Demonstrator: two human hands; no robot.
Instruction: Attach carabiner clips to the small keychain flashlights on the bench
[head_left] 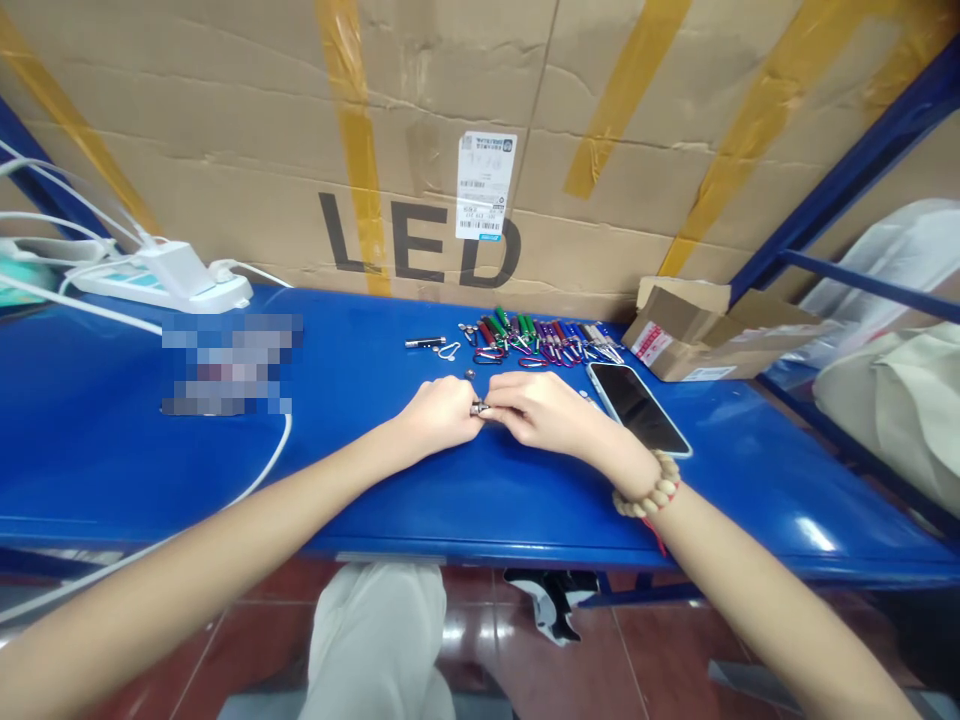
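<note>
The left hand [442,410] and right hand [536,410] are closed together on a keychain flashlight [480,408]. It is small, silvery and mostly hidden by the fingertips. It sits low over the blue surface [360,470], near a heap of coloured flashlights [536,338] and a smartphone [637,405].

I note: shelf top [525,500] glossy blue painted metal; carton [225,150] matt creased cardboard; phone screen [637,405] glossy glass; small held part [480,408] shiny metal; bracelet [649,492] matt wooden-looking beads.
</note>
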